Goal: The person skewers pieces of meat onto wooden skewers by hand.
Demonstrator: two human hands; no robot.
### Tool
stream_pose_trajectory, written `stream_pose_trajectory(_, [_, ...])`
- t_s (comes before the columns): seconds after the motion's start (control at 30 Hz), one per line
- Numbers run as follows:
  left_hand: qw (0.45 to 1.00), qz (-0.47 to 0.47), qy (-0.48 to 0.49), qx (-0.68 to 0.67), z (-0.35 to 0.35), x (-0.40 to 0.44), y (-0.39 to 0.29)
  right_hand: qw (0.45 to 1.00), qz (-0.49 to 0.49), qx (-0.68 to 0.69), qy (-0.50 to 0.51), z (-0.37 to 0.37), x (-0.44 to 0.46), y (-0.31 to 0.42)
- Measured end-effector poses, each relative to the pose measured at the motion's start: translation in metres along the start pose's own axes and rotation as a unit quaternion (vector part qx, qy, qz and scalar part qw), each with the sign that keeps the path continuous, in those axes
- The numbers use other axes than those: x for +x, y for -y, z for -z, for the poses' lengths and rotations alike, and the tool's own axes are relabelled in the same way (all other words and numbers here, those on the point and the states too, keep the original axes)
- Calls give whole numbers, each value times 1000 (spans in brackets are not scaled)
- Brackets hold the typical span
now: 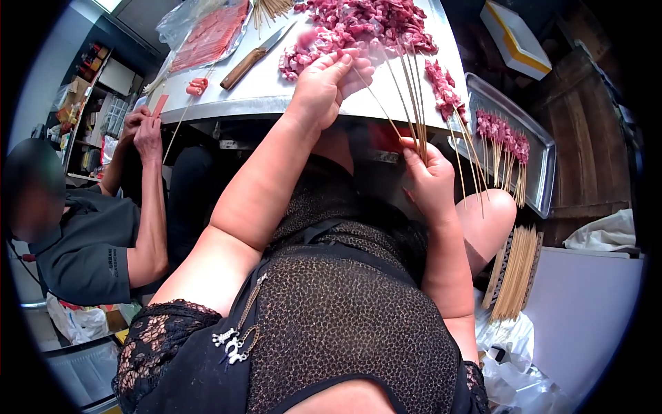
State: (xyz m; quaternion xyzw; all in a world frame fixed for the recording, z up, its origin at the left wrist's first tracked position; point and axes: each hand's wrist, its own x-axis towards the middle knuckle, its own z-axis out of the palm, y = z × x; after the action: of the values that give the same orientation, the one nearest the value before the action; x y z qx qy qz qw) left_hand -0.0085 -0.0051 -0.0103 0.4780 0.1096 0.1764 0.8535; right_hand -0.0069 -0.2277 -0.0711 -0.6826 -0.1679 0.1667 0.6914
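In right hand (431, 178) — skewers (420, 119) (fanned)

Past the gripping right hand (429, 172), the left hand (331, 81) had blurred fingertips (365, 62); the top edge cropped the meat (376, 29).

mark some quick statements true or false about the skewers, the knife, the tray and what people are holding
1. The right grip holds several thin sticks. True.
2. The knife lies inside the metal tray. False: the knife lies on the white table.
3. The metal tray bears meat skewers. True.
4. The left grip rests down in the lap. False: the left grip is raised, in front of the pile of meat in this view.
5. The other person is holding nothing. False: the other person holds a flat reddish piece.
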Motion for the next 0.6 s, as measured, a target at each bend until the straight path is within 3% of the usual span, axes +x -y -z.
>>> stream_pose_trajectory(0.17, [997,44,42,-52,0,-9,-4,999,38,-8,-10,-3,2,-7])
stream_pose_trajectory(0.37, [997,48,64,-16,1,-12,-7,998,57,6,-20,-1,4,-8])
stream_pose_trajectory(0.6, [995,68,60,-36,4,-15,4,996,8,82,23,-9,3,-13])
